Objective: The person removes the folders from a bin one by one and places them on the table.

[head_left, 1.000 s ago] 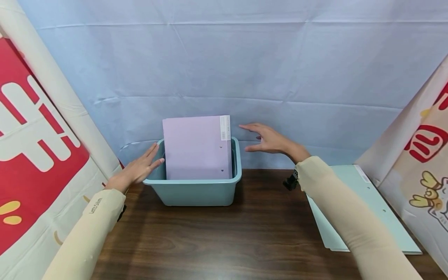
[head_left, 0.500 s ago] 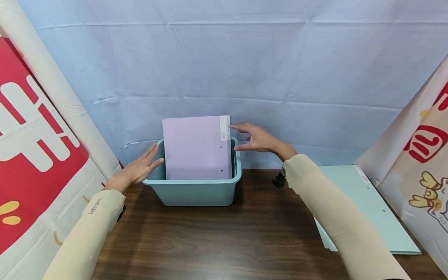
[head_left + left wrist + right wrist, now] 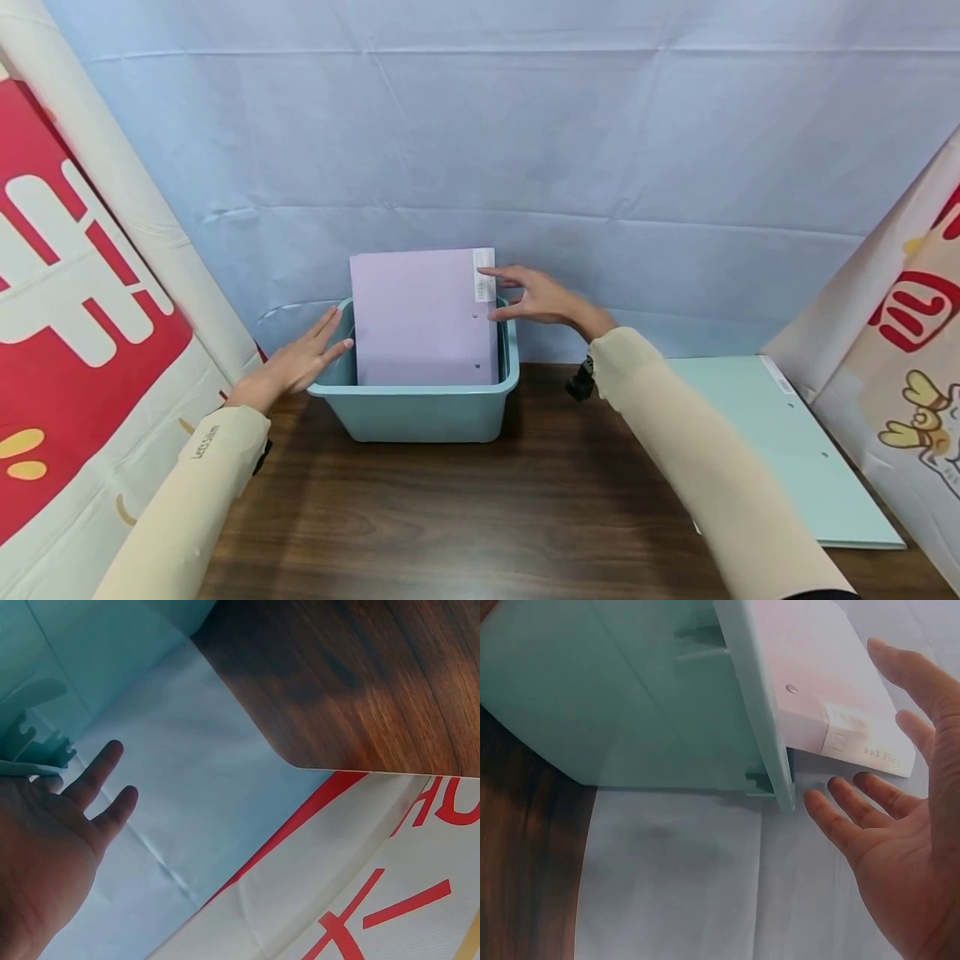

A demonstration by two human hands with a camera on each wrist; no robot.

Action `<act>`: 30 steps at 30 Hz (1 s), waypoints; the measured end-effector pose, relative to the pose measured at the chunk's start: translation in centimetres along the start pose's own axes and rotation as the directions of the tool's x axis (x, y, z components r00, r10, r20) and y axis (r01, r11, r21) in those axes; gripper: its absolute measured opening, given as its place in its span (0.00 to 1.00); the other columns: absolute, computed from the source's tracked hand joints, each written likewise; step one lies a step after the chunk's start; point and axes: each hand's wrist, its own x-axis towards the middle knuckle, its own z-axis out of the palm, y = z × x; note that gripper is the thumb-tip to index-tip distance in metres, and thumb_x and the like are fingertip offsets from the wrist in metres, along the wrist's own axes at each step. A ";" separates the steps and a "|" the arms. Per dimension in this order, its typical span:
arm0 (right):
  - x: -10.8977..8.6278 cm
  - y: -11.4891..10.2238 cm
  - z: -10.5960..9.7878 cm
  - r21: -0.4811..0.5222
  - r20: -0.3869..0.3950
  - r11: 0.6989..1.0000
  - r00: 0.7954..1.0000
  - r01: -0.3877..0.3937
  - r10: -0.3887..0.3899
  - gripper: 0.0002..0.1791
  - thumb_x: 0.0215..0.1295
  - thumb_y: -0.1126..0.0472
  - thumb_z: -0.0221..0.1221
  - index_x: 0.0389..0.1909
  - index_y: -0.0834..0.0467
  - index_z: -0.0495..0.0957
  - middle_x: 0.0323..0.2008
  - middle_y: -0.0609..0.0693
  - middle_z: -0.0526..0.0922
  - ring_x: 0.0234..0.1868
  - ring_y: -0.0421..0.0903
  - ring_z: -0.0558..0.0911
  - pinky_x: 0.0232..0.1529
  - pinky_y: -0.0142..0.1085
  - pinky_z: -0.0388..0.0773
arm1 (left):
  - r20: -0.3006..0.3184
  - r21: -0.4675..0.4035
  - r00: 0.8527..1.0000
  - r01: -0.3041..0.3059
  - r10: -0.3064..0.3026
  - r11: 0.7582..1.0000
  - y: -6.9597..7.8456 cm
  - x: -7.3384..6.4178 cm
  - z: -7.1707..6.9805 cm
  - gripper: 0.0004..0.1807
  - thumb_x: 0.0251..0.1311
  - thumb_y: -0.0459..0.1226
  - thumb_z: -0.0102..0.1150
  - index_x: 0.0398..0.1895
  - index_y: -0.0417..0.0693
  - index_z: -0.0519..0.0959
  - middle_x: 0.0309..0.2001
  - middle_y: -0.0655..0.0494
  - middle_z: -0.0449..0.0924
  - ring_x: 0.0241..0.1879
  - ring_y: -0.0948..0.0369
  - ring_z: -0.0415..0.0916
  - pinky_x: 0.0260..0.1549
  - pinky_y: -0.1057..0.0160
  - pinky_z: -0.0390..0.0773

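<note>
A lilac file folder (image 3: 416,321) stands upright in a blue-green plastic tub (image 3: 427,417), its top rising above the rim. A white label marks its upper right corner. My left hand (image 3: 288,367) lies at the tub's left rim with fingers stretched out; in the left wrist view some fingers are hidden behind the rim. At the folder's right edge is my right hand (image 3: 540,298), thumb and fingers spread apart. The right wrist view shows the right hand (image 3: 892,840) beside the labelled spine of the folder (image 3: 817,667), with a gap between palm and spine.
Pale green file folders (image 3: 795,467) lie flat on the dark wooden table (image 3: 450,517) at the right, partly covered by the right sleeve. A pale blue cloth (image 3: 525,150) hangs close behind the tub. Printed cloths stand at both sides.
My right hand has moved left from beside the tub to the folder's right edge, its fingers now overlapping the label. The left hand, tub and lilac folder have stayed put.
</note>
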 end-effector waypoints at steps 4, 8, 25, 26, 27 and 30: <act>0.6 -0.1 0.4 -0.001 -0.001 1.000 1.000 0.001 -0.001 0.48 0.64 0.45 0.74 0.82 0.43 0.64 0.81 0.55 0.62 0.76 0.61 0.70 0.69 0.55 0.75 | -0.004 0.001 1.000 0.000 0.000 1.000 -0.1 0.1 0.0 0.47 0.80 0.67 0.28 0.88 0.50 0.34 0.87 0.46 0.28 0.83 0.35 0.42 0.74 0.28 0.52; 1.1 -0.1 0.7 -0.002 -0.006 1.000 1.000 -0.012 0.012 0.47 0.63 0.45 0.74 0.82 0.42 0.64 0.81 0.54 0.63 0.75 0.60 0.71 0.71 0.59 0.72 | -0.004 -0.006 1.000 -0.001 0.001 1.000 -0.1 0.1 0.1 0.47 0.80 0.67 0.29 0.88 0.51 0.34 0.87 0.46 0.28 0.83 0.35 0.41 0.75 0.28 0.51; 2.7 0.1 2.0 0.216 -0.033 0.975 0.998 -0.048 0.056 0.44 0.62 0.51 0.77 0.79 0.40 0.70 0.83 0.49 0.60 0.76 0.51 0.65 0.72 0.58 0.69 | 0.005 -0.008 1.000 0.000 0.000 1.000 0.0 0.2 0.2 0.47 0.80 0.67 0.28 0.88 0.51 0.33 0.87 0.46 0.27 0.83 0.35 0.41 0.75 0.28 0.50; 2.8 0.0 2.1 0.229 -0.034 0.972 0.998 -0.052 0.062 0.44 0.62 0.51 0.77 0.78 0.40 0.71 0.82 0.49 0.61 0.74 0.50 0.67 0.71 0.57 0.71 | 0.006 -0.009 1.000 0.002 -0.002 1.000 0.0 0.2 0.1 0.47 0.80 0.68 0.28 0.88 0.51 0.33 0.87 0.47 0.27 0.83 0.35 0.41 0.75 0.28 0.50; 2.9 0.0 2.2 0.238 -0.036 0.970 0.997 -0.057 0.068 0.43 0.61 0.52 0.78 0.78 0.40 0.72 0.81 0.49 0.62 0.71 0.50 0.68 0.69 0.55 0.72 | 0.005 -0.008 1.000 0.001 -0.001 1.000 0.0 0.2 0.1 0.47 0.80 0.67 0.28 0.88 0.51 0.33 0.87 0.46 0.27 0.83 0.35 0.41 0.75 0.28 0.51; 3.0 -0.2 2.4 0.273 -0.033 0.959 0.995 -0.079 0.091 0.42 0.60 0.54 0.78 0.76 0.41 0.75 0.79 0.50 0.65 0.65 0.50 0.71 0.66 0.52 0.74 | 0.007 -0.003 1.000 0.001 -0.001 1.000 0.1 0.1 0.0 0.47 0.80 0.67 0.28 0.88 0.51 0.33 0.87 0.46 0.27 0.83 0.35 0.41 0.74 0.28 0.51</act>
